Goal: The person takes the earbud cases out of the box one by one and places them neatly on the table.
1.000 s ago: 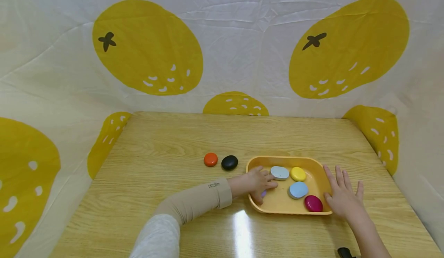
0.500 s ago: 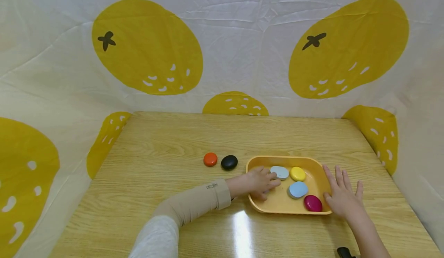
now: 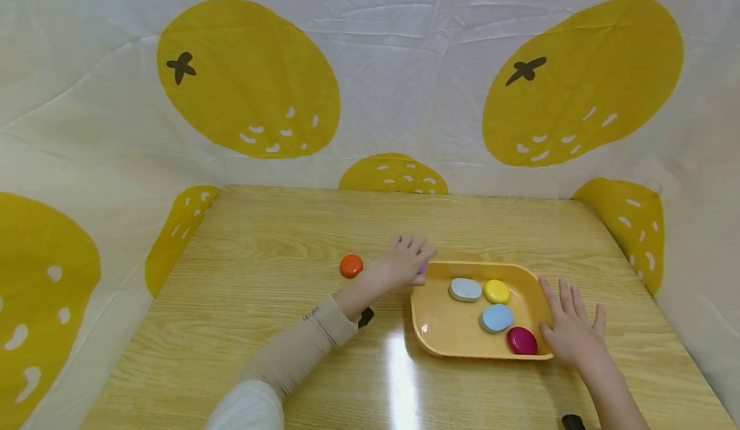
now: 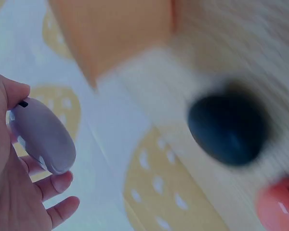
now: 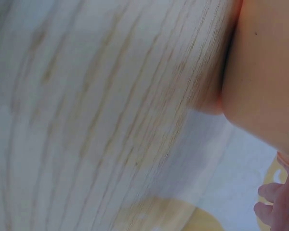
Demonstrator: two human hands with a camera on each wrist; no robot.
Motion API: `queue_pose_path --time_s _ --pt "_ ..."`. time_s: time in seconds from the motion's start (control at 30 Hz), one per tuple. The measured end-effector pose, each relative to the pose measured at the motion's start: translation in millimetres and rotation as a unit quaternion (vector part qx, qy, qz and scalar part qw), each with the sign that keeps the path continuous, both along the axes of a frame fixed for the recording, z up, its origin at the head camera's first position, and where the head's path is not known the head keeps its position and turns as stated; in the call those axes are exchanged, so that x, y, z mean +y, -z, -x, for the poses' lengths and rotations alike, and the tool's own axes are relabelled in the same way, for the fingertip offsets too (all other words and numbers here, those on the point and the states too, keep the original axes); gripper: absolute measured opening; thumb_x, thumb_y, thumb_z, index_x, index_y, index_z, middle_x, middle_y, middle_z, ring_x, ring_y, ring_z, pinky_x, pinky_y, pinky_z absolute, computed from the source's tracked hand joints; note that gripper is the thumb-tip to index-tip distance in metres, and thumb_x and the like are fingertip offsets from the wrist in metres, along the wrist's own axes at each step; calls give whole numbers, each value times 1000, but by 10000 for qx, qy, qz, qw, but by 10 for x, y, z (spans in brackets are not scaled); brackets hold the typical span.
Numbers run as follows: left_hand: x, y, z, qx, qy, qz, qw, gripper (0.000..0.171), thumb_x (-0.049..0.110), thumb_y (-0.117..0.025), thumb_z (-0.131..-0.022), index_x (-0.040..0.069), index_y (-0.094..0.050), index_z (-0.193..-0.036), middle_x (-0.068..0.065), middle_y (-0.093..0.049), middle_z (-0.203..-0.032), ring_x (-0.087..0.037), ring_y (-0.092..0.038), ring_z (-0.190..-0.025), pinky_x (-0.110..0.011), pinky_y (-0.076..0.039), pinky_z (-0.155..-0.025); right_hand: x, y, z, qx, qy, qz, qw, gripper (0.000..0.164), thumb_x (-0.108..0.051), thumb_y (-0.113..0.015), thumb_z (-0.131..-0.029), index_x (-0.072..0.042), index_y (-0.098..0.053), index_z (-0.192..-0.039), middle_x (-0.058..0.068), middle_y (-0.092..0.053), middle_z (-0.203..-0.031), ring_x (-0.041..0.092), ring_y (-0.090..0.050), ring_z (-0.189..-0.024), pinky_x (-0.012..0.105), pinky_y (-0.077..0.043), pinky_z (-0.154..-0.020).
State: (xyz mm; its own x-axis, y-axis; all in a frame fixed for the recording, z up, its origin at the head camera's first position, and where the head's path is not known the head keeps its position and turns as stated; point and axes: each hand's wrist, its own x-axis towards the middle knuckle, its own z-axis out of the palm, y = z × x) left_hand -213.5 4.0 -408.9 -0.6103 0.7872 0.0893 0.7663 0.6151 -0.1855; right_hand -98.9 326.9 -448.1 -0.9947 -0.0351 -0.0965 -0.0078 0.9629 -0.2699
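My left hand (image 3: 399, 266) holds a smooth purple pebble-shaped piece (image 4: 44, 137) between thumb and fingers, above the left end of the orange tray (image 3: 428, 343). A black pebble-shaped piece (image 4: 229, 127) shows below this hand in the left wrist view; in the head view the hand covers it. Left of the hand, a red-orange rounded piece (image 3: 351, 265) lies on the table. My right hand (image 3: 575, 330) rests at the tray's right rim with its fingers spread and its thumb over the edge. Inside the tray are grey (image 3: 465, 290), yellow (image 3: 496, 292), light blue (image 3: 496, 319) and magenta (image 3: 523, 340) pieces.
The wooden table (image 3: 277, 237) meets a pale cloth (image 3: 405, 96) with large yellow fruit prints at its back and sides. A black object (image 3: 573, 422) is partly visible at the bottom edge near the right forearm.
My left hand has lifted the purple piece out of the tray's left end and moved up and left. The right hand and the other tray pieces stay put.
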Motion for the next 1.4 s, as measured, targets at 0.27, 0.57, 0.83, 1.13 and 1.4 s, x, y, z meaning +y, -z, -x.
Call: queue_pose_path --time_s 0.27,0.57,0.83,1.13,1.4 --pt "-738 24 254 -634 -1190 -982 9860 37 33 -57 -88 11 -37 -109 -9 -35 -105 -29 -38 -97 -44 -31 -89 3 2 -11 -14 22 14 10000 86 -15 -52 -87 -21 9 -147 28 9 -147 46 13 -132 63 25 -90" --pt "-1267 260 343 -1018 -2050 -803 9701 37 31 -58 -88 8 -37 -109 -14 -37 -105 -36 -40 -98 -52 -32 -90 -1 -5 -7 3 29 6 10000 86 -14 -52 -87 -22 8 -147 27 9 -147 46 13 -132 64 24 -90" --pt "-1401 428 305 -1472 -2164 -310 9646 34 28 -51 -93 7 -38 -116 -17 -39 -113 -37 -40 -104 -53 -30 -94 -9 -9 -9 -30 35 -10 10000 86 -15 -52 -87 -22 8 -147 27 9 -147 46 12 -132 64 24 -90" --pt "-1424 518 323 -1844 -2459 105 9516 38 31 -57 -88 9 -40 -114 -14 -38 -110 -34 -39 -105 -49 -32 -91 -14 -11 -18 54 6 -16 10000 85 -14 -52 -86 -21 7 -147 28 7 -147 47 10 -132 64 24 -90" --pt "-1423 488 327 -1902 -2582 169 9470 43 34 -58 -86 9 -41 -118 -15 -39 -112 -36 -39 -109 -51 -30 -93 -15 -7 -9 80 8 -20 10000 85 -15 -52 -86 -22 7 -147 27 8 -147 46 11 -132 64 24 -90"
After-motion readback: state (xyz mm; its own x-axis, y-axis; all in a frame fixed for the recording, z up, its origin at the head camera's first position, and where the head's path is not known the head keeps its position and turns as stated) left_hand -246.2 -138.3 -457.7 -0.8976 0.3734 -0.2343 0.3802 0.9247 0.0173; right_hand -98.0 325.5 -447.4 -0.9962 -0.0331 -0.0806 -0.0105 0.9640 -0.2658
